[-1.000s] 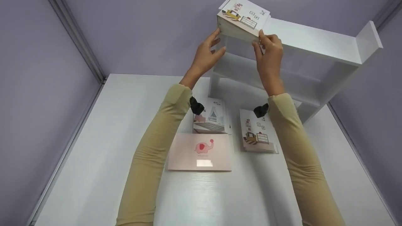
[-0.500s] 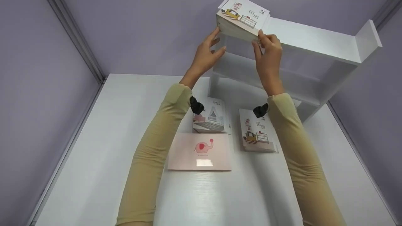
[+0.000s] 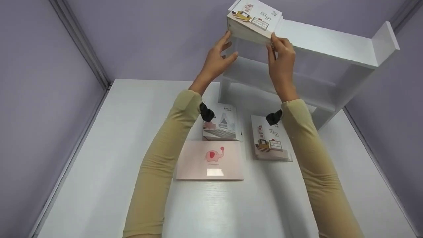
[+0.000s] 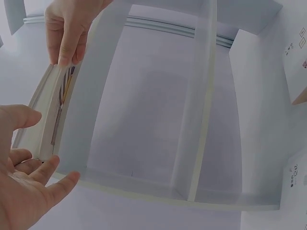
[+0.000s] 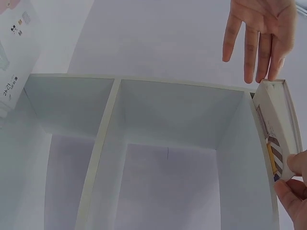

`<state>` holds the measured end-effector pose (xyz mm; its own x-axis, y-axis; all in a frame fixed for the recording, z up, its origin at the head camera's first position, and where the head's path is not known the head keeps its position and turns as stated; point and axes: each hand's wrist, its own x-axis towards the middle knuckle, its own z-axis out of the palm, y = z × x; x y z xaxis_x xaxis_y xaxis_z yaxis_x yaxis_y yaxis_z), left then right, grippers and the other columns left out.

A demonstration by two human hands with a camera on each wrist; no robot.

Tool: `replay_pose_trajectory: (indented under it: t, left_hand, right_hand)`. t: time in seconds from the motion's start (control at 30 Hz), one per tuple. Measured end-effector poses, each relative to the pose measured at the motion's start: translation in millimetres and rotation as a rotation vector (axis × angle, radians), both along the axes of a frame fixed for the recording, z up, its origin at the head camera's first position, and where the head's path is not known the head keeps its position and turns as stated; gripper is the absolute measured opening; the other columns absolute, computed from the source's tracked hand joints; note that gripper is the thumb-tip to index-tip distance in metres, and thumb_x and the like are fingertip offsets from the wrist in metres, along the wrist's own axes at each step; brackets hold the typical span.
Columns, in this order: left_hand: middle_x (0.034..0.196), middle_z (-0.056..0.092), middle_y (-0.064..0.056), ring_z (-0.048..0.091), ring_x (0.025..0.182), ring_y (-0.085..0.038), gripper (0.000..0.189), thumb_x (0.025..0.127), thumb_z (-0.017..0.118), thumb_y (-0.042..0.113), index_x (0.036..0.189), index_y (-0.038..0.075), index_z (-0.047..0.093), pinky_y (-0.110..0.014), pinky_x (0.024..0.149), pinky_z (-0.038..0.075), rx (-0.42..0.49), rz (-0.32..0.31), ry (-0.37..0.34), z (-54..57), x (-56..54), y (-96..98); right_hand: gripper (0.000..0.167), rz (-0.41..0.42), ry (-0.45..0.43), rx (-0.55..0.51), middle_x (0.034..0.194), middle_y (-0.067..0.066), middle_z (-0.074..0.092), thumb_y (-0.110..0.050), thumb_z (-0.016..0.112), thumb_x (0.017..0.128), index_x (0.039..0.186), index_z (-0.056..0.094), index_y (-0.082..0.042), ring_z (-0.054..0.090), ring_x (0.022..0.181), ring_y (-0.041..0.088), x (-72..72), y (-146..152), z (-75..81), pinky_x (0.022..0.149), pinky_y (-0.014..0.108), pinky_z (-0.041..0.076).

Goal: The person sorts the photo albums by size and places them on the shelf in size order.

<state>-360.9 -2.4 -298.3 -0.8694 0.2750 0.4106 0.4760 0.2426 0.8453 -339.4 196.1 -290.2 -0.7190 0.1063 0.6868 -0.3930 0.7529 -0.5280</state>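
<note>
A thick book (image 3: 256, 18) with a cartoon room and a yellow vehicle on its cover lies at the left end of the white shelf unit's (image 3: 330, 39) top board. My right hand (image 3: 283, 62) pinches its near right corner between thumb and fingers. At the other end, the left hand (image 3: 215, 62) has its fingers stretched out, fingertips right at the book's near left corner. In the left wrist view, the left hand (image 4: 24, 177) is spread beside the book (image 4: 48, 115). The right wrist view shows the thumb and fingers of my right hand (image 5: 296, 191) on the book's edge.
Below the shelf unit, a pink elephant book (image 3: 195, 162) lies flat on the white table (image 3: 205, 205). Behind it is a stack of white books (image 3: 223, 124), with another illustrated stack (image 3: 272, 142) to the right. The shelf unit's upright side panel (image 3: 385, 43) rises at the right end.
</note>
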Motion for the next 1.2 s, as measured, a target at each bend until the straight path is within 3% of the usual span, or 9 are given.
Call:
replay_pose_trajectory:
  t: [0.27,0.47,0.63,0.77,0.97,1.2]
  left_hand:
    - [0.155,0.017,0.0,0.036,0.132,-0.009,0.07,0.09,0.06,0.02,0.148,0.015,0.022,-0.032,0.103,0.037,-0.001,-0.01,-0.001,-0.9,0.7,-1.1]
    - [0.155,0.018,-0.002,0.034,0.135,-0.016,0.07,0.091,0.059,0.022,0.149,0.014,0.02,-0.033,0.104,0.037,-0.038,-0.013,0.0,-0.4,3.2,-3.7]
    - [0.154,0.02,-0.005,0.034,0.135,-0.023,0.069,0.091,0.058,0.017,0.148,0.011,0.02,-0.035,0.104,0.037,-0.043,-0.008,-0.02,-1.4,7.1,-6.0]
    - [0.154,0.021,-0.004,0.036,0.134,-0.021,0.069,0.091,0.058,0.021,0.148,0.013,0.021,-0.034,0.104,0.037,-0.057,0.0,-0.019,-6.7,5.7,-9.4]
    - [0.153,0.021,-0.004,0.038,0.133,-0.018,0.069,0.091,0.059,0.025,0.149,0.015,0.022,-0.031,0.103,0.037,-0.07,0.0,0.011,-14.9,1.9,-14.6]
    - [0.153,0.022,-0.003,0.038,0.132,-0.018,0.069,0.092,0.058,0.024,0.149,0.014,0.021,-0.03,0.103,0.038,-0.079,-0.004,0.003,-17.4,5.3,-17.1]
  right_hand:
    - [0.035,-0.002,0.011,0.035,0.116,0.011,0.059,-0.019,0.048,0.097,0.13,0.053,-0.008,0.055,0.107,0.02,-1.3,-0.2,-1.4,0.087,0.022,0.043]
    - [0.034,0.044,0.049,-0.018,0.118,0.01,0.059,-0.015,0.049,0.096,0.13,0.054,-0.009,0.057,0.103,0.017,-2.1,1.4,-5.6,0.086,0.022,0.045]
    - [0.041,0.051,0.062,-0.04,0.135,0.006,0.049,-0.016,0.051,0.095,0.136,0.049,-0.015,0.052,0.11,0.011,0.0,3.4,-13.0,0.087,0.022,0.044]
    - [0.044,0.031,0.089,-0.042,0.144,0.005,0.038,-0.019,0.05,0.095,0.139,0.044,-0.021,0.049,0.112,0.01,4.1,4.2,-17.7,0.086,0.025,0.044]
    - [0.044,0.051,0.133,-0.091,0.142,0.004,0.039,-0.017,0.051,0.094,0.138,0.045,-0.02,0.048,0.113,0.011,7.6,5.4,-21.2,0.086,0.031,0.046]
    - [0.042,0.037,0.146,-0.081,0.139,0.003,0.044,-0.015,0.05,0.094,0.135,0.049,-0.018,0.047,0.107,0.011,6.4,9.3,-27.0,0.083,0.024,0.044]
